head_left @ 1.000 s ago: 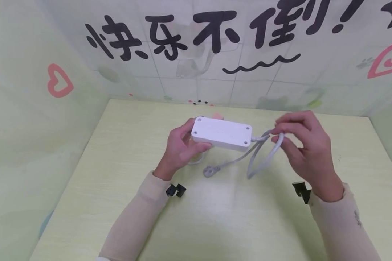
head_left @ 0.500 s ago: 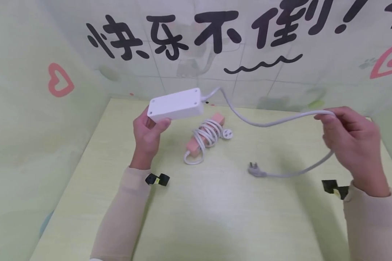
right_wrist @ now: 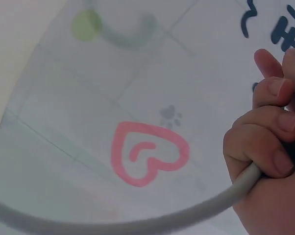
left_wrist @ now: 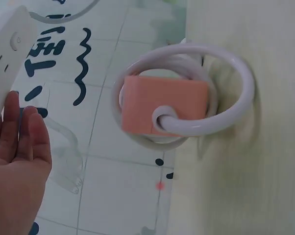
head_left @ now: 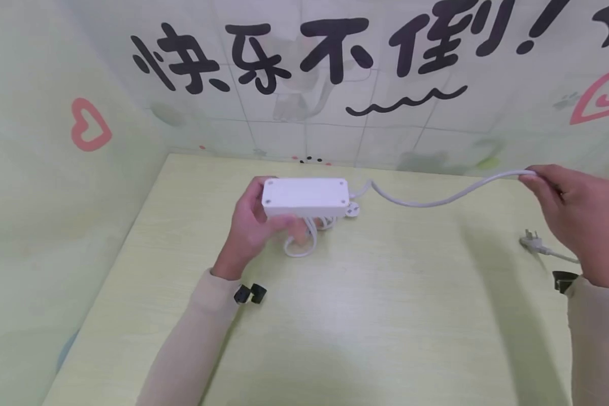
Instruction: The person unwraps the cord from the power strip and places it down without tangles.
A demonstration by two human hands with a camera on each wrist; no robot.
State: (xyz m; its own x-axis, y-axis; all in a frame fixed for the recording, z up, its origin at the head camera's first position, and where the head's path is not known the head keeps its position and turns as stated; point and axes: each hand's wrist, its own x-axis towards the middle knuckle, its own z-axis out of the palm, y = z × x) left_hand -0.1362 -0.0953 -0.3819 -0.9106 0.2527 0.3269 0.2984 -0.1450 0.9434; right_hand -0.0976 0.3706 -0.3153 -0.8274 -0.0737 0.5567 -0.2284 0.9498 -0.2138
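Note:
In the head view my left hand [head_left: 248,228] grips the left end of a white power strip [head_left: 304,194] above the table, its screwed underside turned up. Its socket slots and a round button show on the white power strip [left_wrist: 8,58] in the left wrist view. A pale cord [head_left: 421,204] runs from its right end to my right hand [head_left: 588,223]. The fingers of my right hand [right_wrist: 265,127] curl round the cord [right_wrist: 226,198] in the right wrist view. Left of the right wrist appears the cord's plug [head_left: 533,242], prongs up.
A pink power strip [left_wrist: 142,103] with its own white cord [left_wrist: 245,83] wound round it lies on the table [head_left: 385,316], partly hidden behind the white one in the head view. A printed cloth [head_left: 330,135] hangs behind the table.
My right hand has moved far right, drawing the bunched cord out long; the plug shifted right with it. My left hand swung the power strip left and up, then back right and down.

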